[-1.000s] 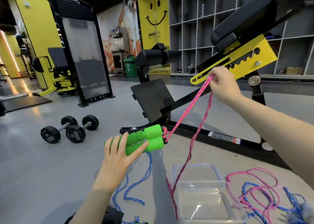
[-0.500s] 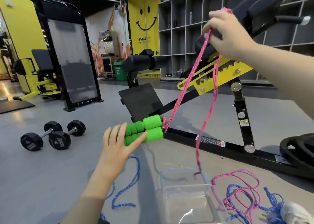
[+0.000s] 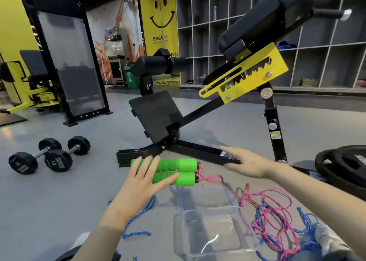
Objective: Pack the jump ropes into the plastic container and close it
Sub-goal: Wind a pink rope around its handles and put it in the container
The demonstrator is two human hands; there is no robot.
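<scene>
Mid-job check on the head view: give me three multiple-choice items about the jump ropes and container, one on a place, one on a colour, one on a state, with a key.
1. Where are the green handles?
A. inside the plastic container
B. in the left hand, above the floor
C. on the dumbbells

2. What colour is the rope tied to those handles?
A. pink
B. white
C. black

3. What is the state of the plastic container?
A. lid on and shut
B. open, nothing clearly inside
C. packed full of rope

Key: 1 B, fingers wrap the two handles beyond the container. 2 A, the pink rope runs from the handle ends towards the tangle at right. 3 B, its clear bottom shows and the ropes lie beside it; the right hand is open and holds nothing.
</scene>
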